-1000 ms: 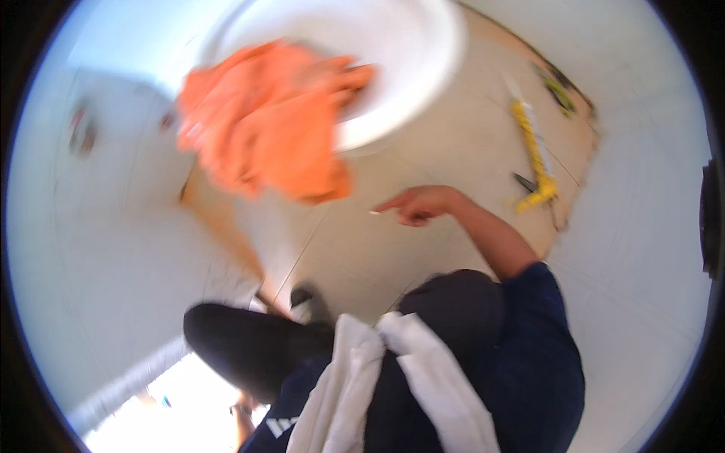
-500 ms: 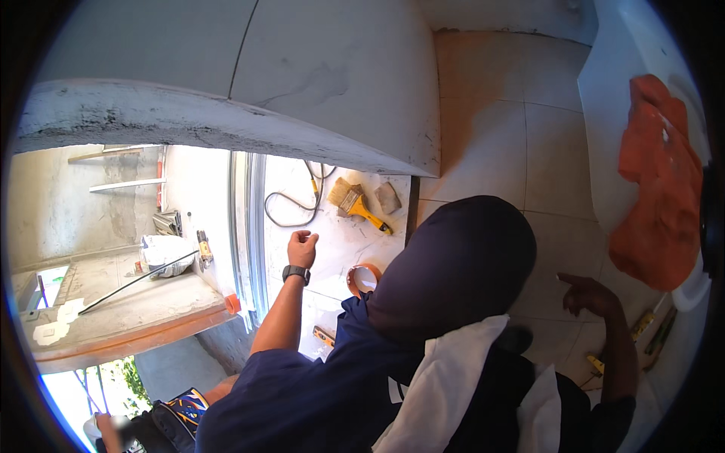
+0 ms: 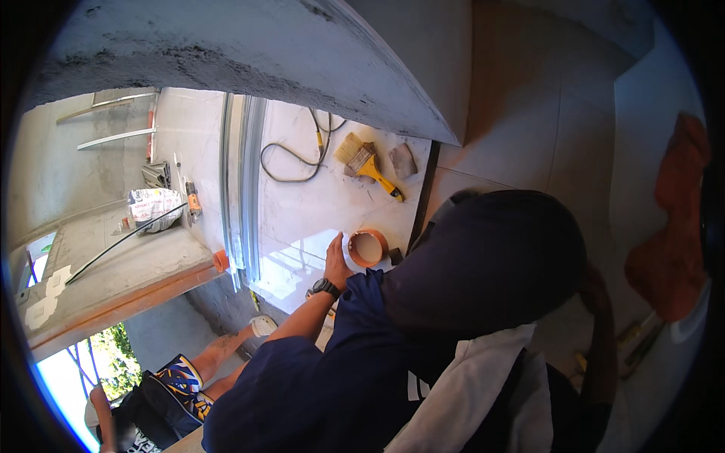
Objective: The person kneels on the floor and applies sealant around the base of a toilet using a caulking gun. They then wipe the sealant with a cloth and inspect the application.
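Note:
Neither of my own hands is in view. Just in front of me, a co-worker in a dark head covering and navy shirt leans over a pale tiled surface. The co-worker's left hand, with a black watch, is at the side of a round orange tub holding something whitish. Their right hand is in shadow beside the head, its fingers hard to make out. Beyond the tub lie a wide paintbrush with a yellow handle and a greyish block.
A dark cable loops near metal window tracks. On the ledge at left stand a white sack and an orange-and-black tool. Another person in patterned shorts is at lower left. A rust-coloured cloth hangs at right.
The co-worker's left hand has come down to the orange tub. Their right hand has drawn in toward the head. My view has shifted, and more of the person at lower left shows.

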A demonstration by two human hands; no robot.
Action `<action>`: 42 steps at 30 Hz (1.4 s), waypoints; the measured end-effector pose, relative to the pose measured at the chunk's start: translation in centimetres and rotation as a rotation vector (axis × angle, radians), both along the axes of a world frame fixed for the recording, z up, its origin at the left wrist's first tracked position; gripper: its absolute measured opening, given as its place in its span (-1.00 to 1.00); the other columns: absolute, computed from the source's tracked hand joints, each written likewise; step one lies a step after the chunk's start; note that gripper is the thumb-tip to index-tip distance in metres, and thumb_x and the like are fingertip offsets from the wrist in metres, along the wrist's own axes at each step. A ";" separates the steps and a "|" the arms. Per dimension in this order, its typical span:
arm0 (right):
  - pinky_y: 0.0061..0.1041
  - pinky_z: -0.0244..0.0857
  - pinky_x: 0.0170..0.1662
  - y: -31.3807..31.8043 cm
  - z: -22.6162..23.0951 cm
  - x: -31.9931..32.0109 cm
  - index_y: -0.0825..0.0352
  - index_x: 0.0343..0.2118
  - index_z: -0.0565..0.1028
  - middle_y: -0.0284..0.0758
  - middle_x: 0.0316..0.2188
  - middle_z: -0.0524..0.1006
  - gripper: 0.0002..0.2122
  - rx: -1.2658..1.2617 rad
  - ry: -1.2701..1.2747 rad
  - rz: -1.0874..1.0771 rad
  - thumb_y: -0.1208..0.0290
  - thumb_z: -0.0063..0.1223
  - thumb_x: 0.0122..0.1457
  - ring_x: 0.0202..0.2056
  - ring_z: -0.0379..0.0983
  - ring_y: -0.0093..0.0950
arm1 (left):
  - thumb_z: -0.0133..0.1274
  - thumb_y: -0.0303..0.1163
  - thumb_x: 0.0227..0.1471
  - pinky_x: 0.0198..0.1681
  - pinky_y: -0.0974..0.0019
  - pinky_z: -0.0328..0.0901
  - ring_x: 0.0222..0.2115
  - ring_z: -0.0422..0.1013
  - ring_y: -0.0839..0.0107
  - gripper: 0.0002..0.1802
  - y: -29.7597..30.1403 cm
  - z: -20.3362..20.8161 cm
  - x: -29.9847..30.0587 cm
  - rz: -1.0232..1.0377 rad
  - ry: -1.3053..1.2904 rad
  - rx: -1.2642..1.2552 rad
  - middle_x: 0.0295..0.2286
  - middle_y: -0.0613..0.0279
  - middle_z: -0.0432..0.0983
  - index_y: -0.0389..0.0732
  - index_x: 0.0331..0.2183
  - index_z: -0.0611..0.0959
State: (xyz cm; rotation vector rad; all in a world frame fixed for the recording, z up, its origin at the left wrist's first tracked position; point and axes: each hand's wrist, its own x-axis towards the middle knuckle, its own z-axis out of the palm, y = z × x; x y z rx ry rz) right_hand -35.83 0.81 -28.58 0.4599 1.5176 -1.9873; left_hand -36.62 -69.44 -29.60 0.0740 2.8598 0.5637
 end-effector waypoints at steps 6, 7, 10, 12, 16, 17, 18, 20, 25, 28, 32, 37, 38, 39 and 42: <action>-0.54 0.40 -0.34 -0.9 2.3 -2.2 0.31 0.40 0.20 -0.35 -0.33 0.57 -0.20 0.024 0.029 -0.001 0.26 0.30 0.09 -0.39 0.48 -0.58 | 0.59 -0.01 -0.60 0.15 -0.05 0.26 0.06 0.32 -0.16 0.31 -0.6 -2.9 -2.5 0.031 -0.098 -0.111 0.01 -0.11 0.42 -0.23 0.20 0.32; -0.54 0.39 -0.34 -1.1 3.4 -2.6 0.31 0.41 0.18 -0.35 -0.32 0.57 -0.18 0.003 0.034 0.010 0.26 0.30 0.09 -0.40 0.48 -0.58 | 0.58 0.06 -0.58 0.12 -0.05 0.28 0.03 0.34 -0.15 0.26 -0.2 -2.0 -3.3 -0.028 -0.069 -0.200 -0.05 -0.10 0.45 -0.25 0.15 0.37; -0.55 0.38 -0.30 -0.5 7.6 -3.4 0.29 0.41 0.18 -0.37 -0.30 0.56 -0.19 -0.030 0.057 0.088 0.29 0.29 0.10 -0.35 0.48 -0.59 | 0.53 -0.23 -0.40 0.19 0.06 0.24 0.08 0.30 0.05 0.09 2.9 5.0 -6.5 0.064 0.290 0.319 0.00 -0.03 0.39 -0.30 0.17 0.35; -0.55 0.38 -0.23 0.6 10.9 -2.5 0.24 0.42 0.19 -0.38 -0.29 0.56 -0.22 -0.029 0.090 0.122 0.31 0.27 0.12 -0.28 0.47 -0.61 | 0.48 -0.33 -0.29 0.23 0.11 0.20 0.11 0.30 0.13 0.19 5.4 13.3 -9.3 0.010 0.344 0.204 0.11 0.01 0.32 -0.30 0.31 0.19; -0.53 0.34 -0.16 2.0 16.2 0.0 0.29 0.42 0.18 -0.37 -0.28 0.55 -0.19 -0.164 0.281 0.053 0.24 0.32 0.13 -0.23 0.46 -0.58 | 0.46 -0.17 -0.28 0.28 0.05 0.17 0.17 0.29 0.05 0.26 15.5 29.7 -13.7 -0.438 0.523 0.451 0.17 -0.10 0.27 -0.34 0.33 0.13; -0.53 0.34 -0.15 2.2 17.2 0.2 0.31 0.42 0.17 -0.37 -0.28 0.55 -0.18 -0.215 0.330 0.054 0.22 0.33 0.13 -0.24 0.46 -0.58 | 0.47 -0.13 -0.30 0.28 0.03 0.17 0.17 0.30 0.02 0.28 19.0 32.7 -14.0 -0.485 0.581 0.575 0.17 -0.12 0.27 -0.35 0.33 0.12; -0.52 0.33 -0.15 2.7 18.4 0.3 0.33 0.41 0.17 -0.37 -0.28 0.55 -0.17 -0.271 0.390 0.067 0.21 0.34 0.13 -0.24 0.47 -0.57 | 0.47 -0.08 -0.32 0.28 0.02 0.18 0.16 0.31 0.00 0.31 22.9 34.9 -14.5 -0.622 0.490 0.600 0.17 -0.15 0.27 -0.35 0.33 0.12; -0.51 0.33 -0.14 3.1 21.0 1.7 0.36 0.41 0.17 -0.37 -0.30 0.53 -0.16 -0.323 0.543 0.082 0.21 0.34 0.11 -0.25 0.45 -0.57 | 0.48 0.01 -0.35 0.28 -0.02 0.18 0.15 0.32 -0.06 0.36 31.1 37.5 -16.0 -0.824 0.414 0.637 0.16 -0.19 0.27 -0.36 0.32 0.11; -0.52 0.31 -0.17 4.6 26.6 6.1 0.32 0.43 0.12 -0.41 -0.35 0.47 -0.13 0.036 0.911 -0.130 0.31 0.35 0.08 -0.31 0.40 -0.57 | 0.54 -0.25 -0.51 0.20 0.05 0.27 0.15 0.35 0.08 0.28 49.1 38.7 -18.4 -1.144 0.271 0.485 0.09 -0.06 0.36 -0.29 0.28 0.28; -0.55 0.30 -0.20 5.1 27.7 7.0 0.25 0.46 0.09 -0.44 -0.35 0.46 -0.12 0.381 0.998 -0.232 0.40 0.32 0.08 -0.36 0.35 -0.57 | 0.54 -0.27 -0.50 0.20 0.06 0.27 0.14 0.35 0.03 0.23 55.0 38.3 -17.4 -1.298 0.276 0.381 0.06 -0.10 0.38 -0.31 0.25 0.32; -0.56 0.30 -0.24 4.7 27.4 6.3 0.17 0.47 0.06 -0.44 -0.36 0.46 -0.10 0.631 0.959 -0.260 0.45 0.29 0.06 -0.40 0.31 -0.57 | 0.52 -0.23 -0.48 0.19 0.05 0.27 0.11 0.34 -0.07 0.16 58.0 38.0 -16.6 -1.366 0.254 0.415 0.05 -0.12 0.38 -0.35 0.19 0.36; -0.52 0.31 -0.26 4.7 27.2 5.3 0.14 0.47 0.07 -0.39 -0.37 0.46 -0.08 0.796 0.906 -0.180 0.47 0.28 0.00 -0.42 0.33 -0.46 | 0.45 -0.18 -0.44 0.17 0.07 0.28 0.07 0.35 -0.09 0.08 58.6 37.4 -18.0 -1.461 0.202 0.345 0.02 -0.15 0.39 -0.40 0.14 0.38; -0.49 0.32 -0.26 4.6 27.1 5.1 0.13 0.46 0.08 -0.37 -0.36 0.47 -0.08 0.839 0.922 -0.157 0.47 0.28 -0.01 -0.42 0.35 -0.42 | 0.45 -0.18 -0.43 0.16 0.07 0.28 0.06 0.35 -0.08 0.06 58.6 37.3 -18.2 -1.456 0.195 0.343 0.01 -0.14 0.39 -0.40 0.13 0.39; -0.47 0.33 -0.26 4.6 27.0 4.8 0.13 0.46 0.10 -0.35 -0.36 0.48 -0.08 0.884 0.939 -0.134 0.46 0.28 -0.02 -0.42 0.37 -0.38 | 0.44 -0.18 -0.43 0.15 0.07 0.28 0.05 0.36 -0.08 0.05 58.6 37.2 -18.4 -1.473 0.214 0.369 -0.01 -0.14 0.39 -0.40 0.12 0.39; -0.37 0.34 -0.30 4.4 26.7 3.8 0.05 0.43 0.20 -0.28 -0.38 0.50 -0.12 1.067 0.996 -0.129 0.31 0.32 -0.03 -0.41 0.41 -0.30 | 0.42 -0.19 -0.44 0.11 0.07 0.30 0.01 0.37 -0.07 0.02 58.7 37.1 -19.1 -1.488 0.219 0.380 -0.04 -0.13 0.39 -0.39 0.10 0.41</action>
